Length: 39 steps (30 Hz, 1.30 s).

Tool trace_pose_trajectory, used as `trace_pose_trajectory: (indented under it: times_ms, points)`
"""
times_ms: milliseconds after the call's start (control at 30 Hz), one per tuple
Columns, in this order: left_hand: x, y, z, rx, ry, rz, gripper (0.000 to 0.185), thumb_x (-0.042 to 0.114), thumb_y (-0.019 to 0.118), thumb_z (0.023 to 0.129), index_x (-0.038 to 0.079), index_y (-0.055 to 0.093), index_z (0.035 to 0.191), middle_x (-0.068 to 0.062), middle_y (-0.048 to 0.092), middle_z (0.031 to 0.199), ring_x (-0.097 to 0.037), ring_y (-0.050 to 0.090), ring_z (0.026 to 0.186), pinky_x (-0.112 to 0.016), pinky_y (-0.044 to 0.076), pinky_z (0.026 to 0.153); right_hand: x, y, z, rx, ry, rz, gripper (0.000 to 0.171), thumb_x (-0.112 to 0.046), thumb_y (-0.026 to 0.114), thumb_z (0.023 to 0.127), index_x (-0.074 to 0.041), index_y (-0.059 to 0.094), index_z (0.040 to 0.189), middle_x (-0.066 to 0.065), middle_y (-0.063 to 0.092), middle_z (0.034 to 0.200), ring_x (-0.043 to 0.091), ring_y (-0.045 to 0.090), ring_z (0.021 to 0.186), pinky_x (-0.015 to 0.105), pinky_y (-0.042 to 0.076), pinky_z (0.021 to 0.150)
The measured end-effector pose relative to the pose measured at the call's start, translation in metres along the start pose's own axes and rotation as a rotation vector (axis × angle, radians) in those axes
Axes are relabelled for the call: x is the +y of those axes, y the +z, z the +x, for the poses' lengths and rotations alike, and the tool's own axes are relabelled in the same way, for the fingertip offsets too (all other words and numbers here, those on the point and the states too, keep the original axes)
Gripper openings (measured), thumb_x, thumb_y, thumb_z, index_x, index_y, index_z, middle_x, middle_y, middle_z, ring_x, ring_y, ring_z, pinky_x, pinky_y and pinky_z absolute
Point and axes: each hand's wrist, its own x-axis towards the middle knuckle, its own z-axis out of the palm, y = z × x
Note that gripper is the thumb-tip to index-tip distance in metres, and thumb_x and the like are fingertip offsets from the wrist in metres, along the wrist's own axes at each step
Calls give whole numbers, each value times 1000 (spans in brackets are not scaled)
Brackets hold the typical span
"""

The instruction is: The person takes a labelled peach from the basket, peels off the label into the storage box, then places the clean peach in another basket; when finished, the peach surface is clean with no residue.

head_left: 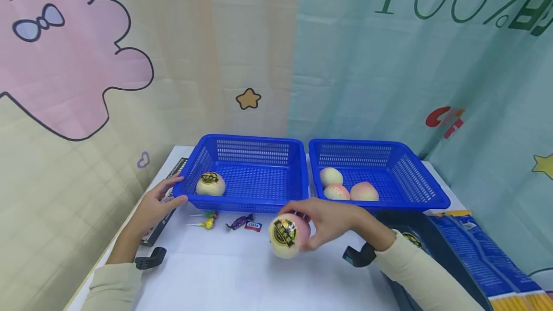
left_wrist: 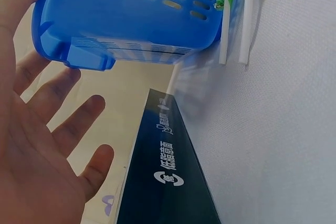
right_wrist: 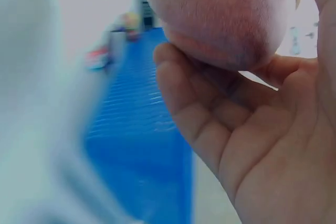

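Labelled peach [head_left: 288,235] gripped in right hand [head_left: 328,222]; left hand [head_left: 156,204] spread open against blue basket [head_left: 242,200]

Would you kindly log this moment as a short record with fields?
right hand: right hand grips a stickered peach above the table
left hand: left hand open, fingers straight, at the left basket corner
left basket contents: one labelled peach
right basket: right basket holds three peaches
on table: wrapped sweets
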Motion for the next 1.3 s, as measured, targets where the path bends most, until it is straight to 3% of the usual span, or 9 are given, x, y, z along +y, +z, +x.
trace_pose_trajectory:
  times_ms: [333, 533, 633, 733, 833, 933, 1067, 1167, 1300]
  points:
    - [1, -7, -10, 26, -11, 35, 61, 26, 71, 97, 3, 48, 148, -22, 37, 157, -48, 35, 139, -69, 34, 102, 43, 36, -39, -69, 238, 93, 63, -31, 86, 77, -21, 56, 131, -16, 61, 114, 7, 59, 101, 25, 52, 88]
    - [6, -8, -8, 16, -4, 29, 63, 26, 73, 96, 3, 47, 149, -24, 37, 156, -49, 27, 144, -68, 28, 109, 48, 35, -47, -6, 289, 159, 74, -22, 82, 78, -11, 49, 144, 0, 56, 136, 13, 56, 114, 29, 51, 91]
    - [6, -8, -6, 11, 5, 54, 64, 27, 73, 96, 4, 47, 149, -24, 38, 155, -50, 26, 144, -64, 28, 110, 43, 32, -51, 81, 290, 98, 68, -18, 82, 80, -10, 51, 140, 4, 55, 134, 16, 55, 114, 30, 53, 87]
    - [6, -9, -4, 15, 22, 82, 64, 27, 74, 95, 5, 49, 148, -24, 39, 154, -50, 28, 143, -63, 29, 110, 36, 29, -54, 144, 286, 1, 51, -12, 83, 81, -15, 59, 126, -1, 59, 113, 16, 57, 99, 30, 54, 77]
    - [7, -11, -3, 29, 37, 127, 64, 29, 76, 93, 6, 50, 147, -24, 39, 154, -51, 28, 142, -69, 28, 109, 31, 26, -58, 157, 293, -52, 44, -9, 83, 82, -20, 61, 120, -6, 58, 99, 15, 57, 89, 29, 54, 75]
    - [11, -11, -1, 54, 67, 189, 65, 30, 79, 90, 6, 52, 144, -25, 39, 153, -53, 28, 141, -77, 26, 104, 28, 24, -62, 139, 318, -52, 44, -11, 83, 84, -21, 62, 121, -10, 58, 101, 13, 58, 91, 29, 54, 76]
    - [27, -5, 2, 112, 152, 249, 62, 27, 83, 86, 4, 58, 138, -25, 42, 149, -52, 32, 137, -80, 26, 99, 23, 23, -69, 125, 350, -56, 45, -19, 84, 84, -23, 63, 123, -12, 57, 105, 11, 58, 94, 28, 53, 74]
    - [46, 10, 3, 151, 299, 258, 58, 19, 86, 80, 4, 63, 130, -21, 50, 142, -48, 38, 133, -74, 30, 101, 19, 23, -72, 118, 368, -51, 46, -22, 85, 84, -23, 63, 125, -13, 57, 107, 12, 58, 95, 28, 53, 73]
    - [80, 53, -7, 45, 518, 250, 56, 19, 88, 75, 7, 66, 125, -11, 59, 134, -37, 48, 127, -63, 37, 103, 13, 23, -72, 133, 380, -43, 45, -24, 82, 87, -20, 63, 128, -11, 59, 110, 16, 59, 99, 31, 55, 75]
